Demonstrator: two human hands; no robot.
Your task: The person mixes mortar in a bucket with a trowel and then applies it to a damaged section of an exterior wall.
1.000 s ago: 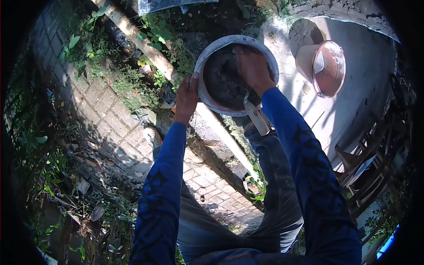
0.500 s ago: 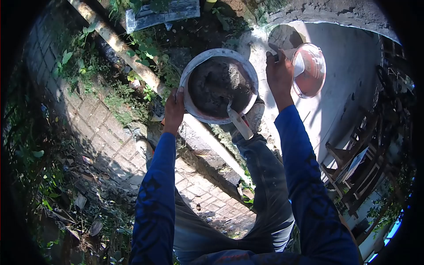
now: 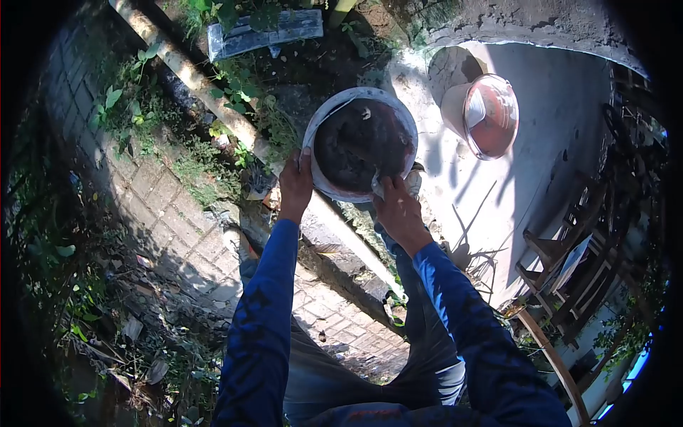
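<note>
Back from the pale surface, right hand [image 3: 398, 211] joins left hand [image 3: 296, 183], both clamped on mortar bucket [image 3: 324, 186].

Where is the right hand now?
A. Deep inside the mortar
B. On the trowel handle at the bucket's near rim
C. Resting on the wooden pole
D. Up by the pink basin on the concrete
B: the right hand grips the trowel at the near rim of the bucket, while the left hand holds the rim's other side.
</note>
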